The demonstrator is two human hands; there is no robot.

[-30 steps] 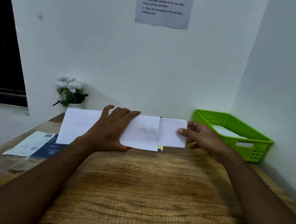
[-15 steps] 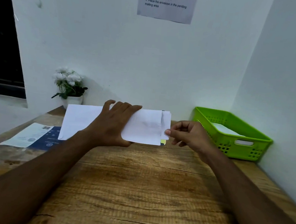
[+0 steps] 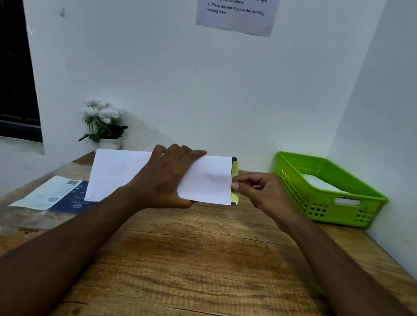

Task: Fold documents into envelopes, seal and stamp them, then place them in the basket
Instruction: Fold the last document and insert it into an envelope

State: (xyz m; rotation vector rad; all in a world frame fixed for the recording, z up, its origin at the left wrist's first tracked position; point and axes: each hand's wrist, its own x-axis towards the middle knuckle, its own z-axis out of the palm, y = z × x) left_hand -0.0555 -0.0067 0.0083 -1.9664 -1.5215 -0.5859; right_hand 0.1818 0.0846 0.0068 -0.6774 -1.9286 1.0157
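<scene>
My left hand (image 3: 165,176) grips a white envelope (image 3: 207,180) at the far middle of the wooden table, fingers over its top and thumb under its lower edge. My right hand (image 3: 262,191) is pinched at the envelope's right end, where the folded document went in. The document itself is hidden inside the envelope and behind my fingertips. A yellow pad with a dark edge (image 3: 234,198) peeks out from behind the envelope's right side. The green plastic basket (image 3: 301,192) stands at the back right against the wall, with a white envelope (image 3: 319,183) lying in it.
A larger white sheet (image 3: 117,172) lies behind my left hand. A printed paper (image 3: 48,193) and a dark blue one (image 3: 76,201) lie at the table's left edge. White flowers in a pot (image 3: 104,122) stand at the back left. An instruction notice (image 3: 237,5) hangs on the wall.
My right hand has pushed the folded document leftward into the envelope until none of it shows. My left hand has kept hold of the envelope.
</scene>
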